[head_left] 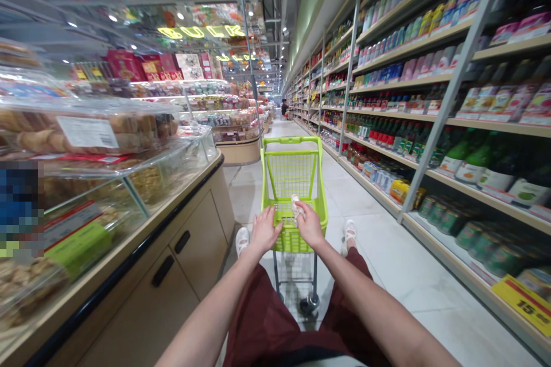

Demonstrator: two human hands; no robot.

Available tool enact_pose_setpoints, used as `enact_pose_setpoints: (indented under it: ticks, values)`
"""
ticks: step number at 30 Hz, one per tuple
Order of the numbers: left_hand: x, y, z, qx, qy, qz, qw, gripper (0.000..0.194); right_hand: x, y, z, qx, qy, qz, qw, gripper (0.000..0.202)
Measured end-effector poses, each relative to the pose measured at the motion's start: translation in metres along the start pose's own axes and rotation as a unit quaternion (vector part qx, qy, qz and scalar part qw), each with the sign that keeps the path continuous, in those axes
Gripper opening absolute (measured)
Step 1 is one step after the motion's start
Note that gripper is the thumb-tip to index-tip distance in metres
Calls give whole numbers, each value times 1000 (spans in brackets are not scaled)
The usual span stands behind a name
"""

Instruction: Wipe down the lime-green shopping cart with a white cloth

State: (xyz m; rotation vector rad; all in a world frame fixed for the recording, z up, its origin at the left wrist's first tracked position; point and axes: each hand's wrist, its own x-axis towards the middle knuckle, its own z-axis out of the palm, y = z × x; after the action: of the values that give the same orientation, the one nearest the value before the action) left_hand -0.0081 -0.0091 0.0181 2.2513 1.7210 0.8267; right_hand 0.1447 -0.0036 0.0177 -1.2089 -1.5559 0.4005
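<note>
A green shopping cart (316, 192) stands straight in front of me, its mesh basket showing nothing inside that I can make out. At the near left side of the basket is my left hand (264, 230), its fingers apart and nothing in its grasp. My right hand (308, 223) is closed on a crumpled white item (297, 206), perhaps a tissue or wrapper, over the near right part of the basket.
A counter (189, 183) with packaged baked goods (86, 131) runs along the left. Tall shelves (387, 154) of bottles and cans line the right. Pale floor tiles (387, 246) run down the aisle, where a distant person (284, 107) is low down.
</note>
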Motion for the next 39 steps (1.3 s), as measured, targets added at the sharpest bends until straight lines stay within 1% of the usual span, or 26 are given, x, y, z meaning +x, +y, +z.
enact_pose_setpoints:
  ticks: [1,3,5,7,9,10,12,14,17,19,21,23,26,28,30,32,33,35,36,37,39]
  values:
    - [-4,-5,-1,67,-18,3,998,50,-5,1,-1,-56,-34,-49,997,46]
    - [-9,-10,0,157,-47,19,986,45,-15,2,1,-157,-107,-121,974,48]
    - [-11,-11,2,199,-57,32,978,46,-24,2,6,-235,-148,-151,949,46]
    - [-11,-11,4,215,-66,31,974,48,-27,1,12,-276,-158,-159,935,44]
    - [-10,-11,4,220,-76,36,972,50,-25,2,13,-282,-165,-164,931,42]
    - [-9,-11,4,220,-79,38,971,50,-23,4,11,-278,-172,-168,930,41]
    - [-8,-12,2,218,-80,35,972,51,-19,11,1,-268,-179,-172,931,42]
    - [-7,-13,1,211,-81,33,974,52,-17,24,-17,-269,-168,-161,935,43]
    - [-2,-14,2,203,-83,34,975,52,-16,47,-46,-267,-122,-133,947,45]
    - [1,-13,5,207,-81,28,975,53,-17,56,-54,-254,-96,-127,954,45]
    - [3,-11,10,215,-77,18,973,56,-19,58,-49,-241,-87,-135,957,44]
    - [1,-8,16,221,-74,19,972,60,-22,53,-31,-228,-97,-155,956,42]
    - [-5,-4,24,222,-67,44,972,66,-28,41,0,-198,-125,-187,954,39]
    - [-9,-3,26,221,-66,55,971,67,-30,36,9,-184,-139,-193,954,37]
    - [-11,-2,24,217,-75,54,972,67,-30,40,4,-183,-149,-183,954,37]
    - [-11,-2,22,205,-84,51,974,66,-29,49,-12,-186,-147,-166,957,38]
    - [-10,-3,21,195,-85,48,976,66,-28,54,-21,-186,-135,-155,961,39]
    - [-9,-2,20,164,-82,41,982,67,-26,62,-37,-177,-100,-138,969,43]
    - [-8,0,20,141,-76,33,987,67,-25,62,-42,-166,-80,-130,974,44]
    - [-7,2,21,109,-65,23,992,67,-25,60,-44,-149,-57,-120,980,45]
    - [-7,11,22,15,-31,2,999,64,-23,49,-39,-99,-10,-89,991,44]
